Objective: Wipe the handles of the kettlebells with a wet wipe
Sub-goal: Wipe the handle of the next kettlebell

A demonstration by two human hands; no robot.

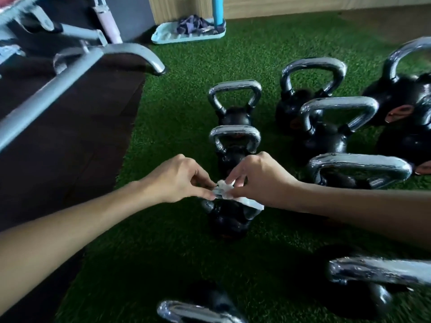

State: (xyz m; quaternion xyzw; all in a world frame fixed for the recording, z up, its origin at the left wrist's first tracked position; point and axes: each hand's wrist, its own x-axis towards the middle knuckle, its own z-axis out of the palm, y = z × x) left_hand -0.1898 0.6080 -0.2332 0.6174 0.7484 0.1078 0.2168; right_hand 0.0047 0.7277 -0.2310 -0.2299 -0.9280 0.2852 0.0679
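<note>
Several black kettlebells with chrome handles stand on green turf. Over the handle of the near middle kettlebell [227, 221] lies a white wet wipe [235, 194]. My left hand [179, 178] pinches the wipe's left end at the handle. My right hand [258, 178] pinches the bunched wipe from the right, its fingers on top of the handle. Most of that handle is hidden under the wipe and my fingers. Behind it stand two small kettlebells, one [235, 148] close and one [234, 101] farther back.
Larger kettlebells [335, 122] crowd the right side, and two more handles [377, 273] show at the bottom. A grey metal bench frame [77, 66] stands over dark flooring on the left. A light blue tray [186, 34] with a cloth and a blue bottle [217, 10] sits far back.
</note>
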